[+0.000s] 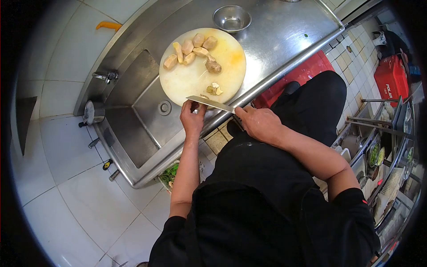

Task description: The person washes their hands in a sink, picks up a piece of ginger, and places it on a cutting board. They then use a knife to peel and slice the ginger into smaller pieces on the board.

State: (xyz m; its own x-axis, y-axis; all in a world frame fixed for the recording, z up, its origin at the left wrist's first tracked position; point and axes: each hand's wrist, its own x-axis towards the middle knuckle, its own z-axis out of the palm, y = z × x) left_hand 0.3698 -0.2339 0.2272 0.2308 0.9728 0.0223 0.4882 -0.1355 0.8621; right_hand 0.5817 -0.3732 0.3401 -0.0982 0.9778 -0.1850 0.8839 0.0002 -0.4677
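Your right hand is closed around the handle of a knife, and the blade reaches across toward your left hand. Your left hand is curled narrow at the near edge of the round cutting board; its fingers seem to hold a small piece just under the blade tip, but you cannot tell clearly what the piece is.

Just beyond the blade, a few small cut scraps lie on the board. Further from your hands, one unpeeled knobby root lies near the middle of the board, and behind it a group of peeled pale pieces lies close together at the far side.

The board rests on the steel surface, partly over the sink, which is beside your left hand. A small metal bowl stands beyond the board, well apart from both hands.
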